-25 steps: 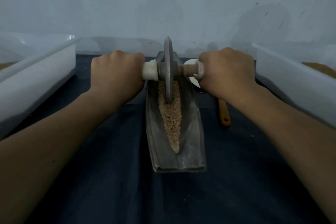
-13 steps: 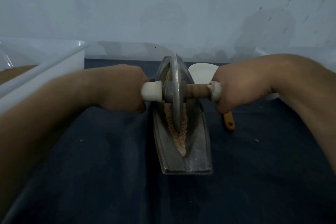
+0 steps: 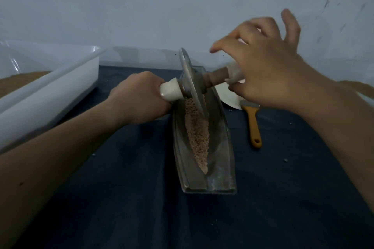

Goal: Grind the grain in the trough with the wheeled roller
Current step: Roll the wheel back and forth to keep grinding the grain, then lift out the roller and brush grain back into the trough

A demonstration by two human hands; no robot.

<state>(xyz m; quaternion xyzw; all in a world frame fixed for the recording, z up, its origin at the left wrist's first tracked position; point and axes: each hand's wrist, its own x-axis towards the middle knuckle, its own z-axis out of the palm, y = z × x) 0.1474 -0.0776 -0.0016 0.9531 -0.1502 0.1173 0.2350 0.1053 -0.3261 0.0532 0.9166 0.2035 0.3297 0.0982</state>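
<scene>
A long metal trough (image 3: 220, 147) lies lengthwise on the dark cloth, with a strip of pale tan grain (image 3: 197, 133) along its groove. The wheeled roller (image 3: 191, 85), a grey metal disc on a wooden axle with white handle ends, stands tilted in the trough's far half. My left hand (image 3: 139, 99) grips the left handle. My right hand (image 3: 261, 66) hovers over the right handle with its fingers spread and lifted; only its lower fingers still touch the white end.
A white bin (image 3: 50, 91) holding tan grain stands at the left. Right of the trough lie a white dish (image 3: 230, 97) and a brush with an orange handle (image 3: 253, 125). A pale wall rises behind. Loose grains dot the cloth (image 3: 121, 198).
The roller has tilted, its right end now higher. My right hand has let go of its grip and spread its fingers. My left hand still grips its handle.
</scene>
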